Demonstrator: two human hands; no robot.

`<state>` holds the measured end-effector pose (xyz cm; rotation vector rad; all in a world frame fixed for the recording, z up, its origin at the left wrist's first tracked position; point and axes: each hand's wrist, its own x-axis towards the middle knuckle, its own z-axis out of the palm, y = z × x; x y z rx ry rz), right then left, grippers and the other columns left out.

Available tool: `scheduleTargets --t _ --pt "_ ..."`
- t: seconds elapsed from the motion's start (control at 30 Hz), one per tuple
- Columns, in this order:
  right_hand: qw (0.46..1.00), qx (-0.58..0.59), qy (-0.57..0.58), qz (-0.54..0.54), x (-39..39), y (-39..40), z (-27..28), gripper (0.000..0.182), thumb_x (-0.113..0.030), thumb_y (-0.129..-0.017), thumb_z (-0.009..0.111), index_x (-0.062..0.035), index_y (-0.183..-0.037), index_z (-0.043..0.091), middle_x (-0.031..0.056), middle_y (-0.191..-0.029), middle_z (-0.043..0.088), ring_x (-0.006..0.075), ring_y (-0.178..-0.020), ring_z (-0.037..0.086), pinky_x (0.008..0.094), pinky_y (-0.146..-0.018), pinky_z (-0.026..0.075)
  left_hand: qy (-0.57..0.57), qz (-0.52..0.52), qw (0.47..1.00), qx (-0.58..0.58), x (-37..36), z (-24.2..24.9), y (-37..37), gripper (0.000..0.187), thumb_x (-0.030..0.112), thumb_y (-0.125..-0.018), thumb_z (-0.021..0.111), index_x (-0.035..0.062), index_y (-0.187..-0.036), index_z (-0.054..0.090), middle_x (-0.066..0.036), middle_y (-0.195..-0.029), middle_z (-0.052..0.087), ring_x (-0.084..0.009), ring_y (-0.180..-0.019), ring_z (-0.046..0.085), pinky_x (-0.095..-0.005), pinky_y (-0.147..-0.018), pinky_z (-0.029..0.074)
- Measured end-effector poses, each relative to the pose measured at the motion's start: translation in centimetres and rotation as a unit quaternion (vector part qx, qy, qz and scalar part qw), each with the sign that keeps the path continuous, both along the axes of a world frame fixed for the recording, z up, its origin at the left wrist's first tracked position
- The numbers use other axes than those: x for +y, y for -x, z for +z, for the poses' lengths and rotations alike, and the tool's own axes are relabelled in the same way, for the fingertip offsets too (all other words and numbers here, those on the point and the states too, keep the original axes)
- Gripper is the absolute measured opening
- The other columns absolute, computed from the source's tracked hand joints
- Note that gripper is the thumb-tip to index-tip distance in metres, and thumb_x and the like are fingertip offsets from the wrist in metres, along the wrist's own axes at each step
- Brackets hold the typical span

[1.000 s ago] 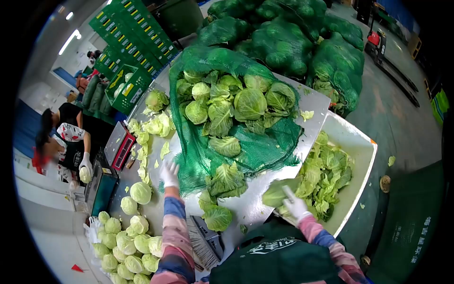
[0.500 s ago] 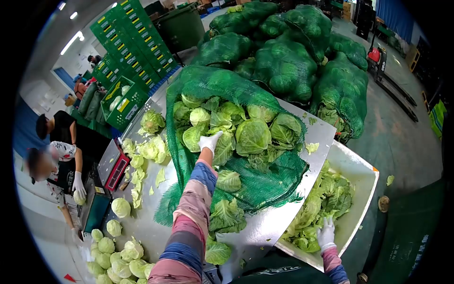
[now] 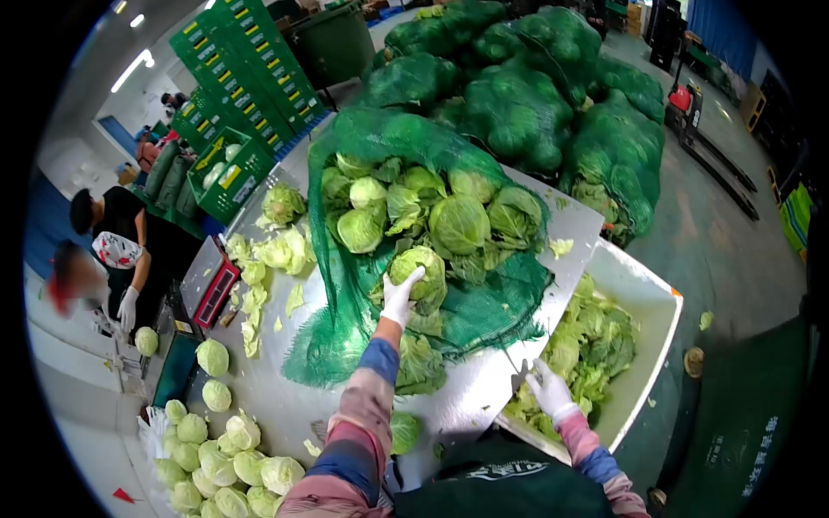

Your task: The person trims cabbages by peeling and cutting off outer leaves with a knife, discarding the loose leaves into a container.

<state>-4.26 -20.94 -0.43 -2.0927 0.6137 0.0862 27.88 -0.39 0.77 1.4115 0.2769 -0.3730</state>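
Note:
My left hand [image 3: 399,299], in a white glove, grips a green cabbage [image 3: 421,269] from its near side, thumb and fingers around it. The cabbage is over the mouth of an opened green mesh bag [image 3: 505,298], with several more cabbages [image 3: 459,226] behind it in the bag. My right hand [image 3: 549,388], also gloved, hangs with fingers apart at the table's edge, by a white bin [image 3: 661,332] of loose cabbage leaves [image 3: 604,345]. It holds nothing that I can see. Outer leaves [image 3: 421,367] lie on the metal table below my left hand.
Trimmed cabbages [image 3: 216,466] are piled at lower left. A red scale [image 3: 211,285] stands at the table's left, where a co-worker's gloved hand [image 3: 128,309] shows. Filled mesh bags [image 3: 518,112] are stacked behind. Green crates [image 3: 246,78] and a pallet jack [image 3: 691,112] stand farther off.
My left hand has drawn a cabbage toward me from the bag. My right hand has risen leftward from the leaf bin to the table edge. The co-worker's hand has let go of a cabbage.

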Motion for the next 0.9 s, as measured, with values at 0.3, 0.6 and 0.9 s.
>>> scheduleTargets --t 0.3,0.6,0.9 --pt "0.985 -0.13 0.031 -0.114 1.1 -0.1 2.1 0.018 -0.012 -0.084 0.062 -0.0035 -0.096 0.052 0.0235 -0.088 0.063 0.0412 -0.081 0.061 0.0448 -0.07 0.049 -0.27 -0.166 0.907 -0.278 -1.7 3.9 21.5 0.1 0.024 -0.052 0.09 0.0023 -0.13 0.032 -0.016 -0.124 0.035 -0.0297 -0.12 0.037 -0.0373 -0.105 0.032" --pt "0.994 -0.054 0.084 0.044 4.0 4.8 -0.1 0.023 -0.029 -0.091 0.052 -0.0071 -0.1 0.05 0.0213 -0.072 0.063 0.0401 -0.067 0.062 0.0493 -0.061 0.048 -0.318 -0.175 0.902 -0.232 -1.5 0.8 25.8 0.101 0.03 -0.052 0.091 -0.0029 -0.126 0.031 -0.019 -0.122 0.041 -0.0299 -0.115 0.043 -0.0381 -0.101 0.035" --pt "0.991 -0.035 0.111 0.06 4.5 3.2 -1.4 0.027 -0.028 -0.092 0.048 -0.0038 -0.103 0.048 0.0232 -0.069 0.062 0.0421 -0.066 0.062 0.0515 -0.06 0.049 -0.371 -0.249 0.864 -0.233 -1.9 1.7 24.7 0.106 0.033 -0.057 0.09 0.0006 -0.136 0.028 -0.02 -0.127 0.035 -0.0336 -0.12 0.038 -0.0402 -0.104 0.033"
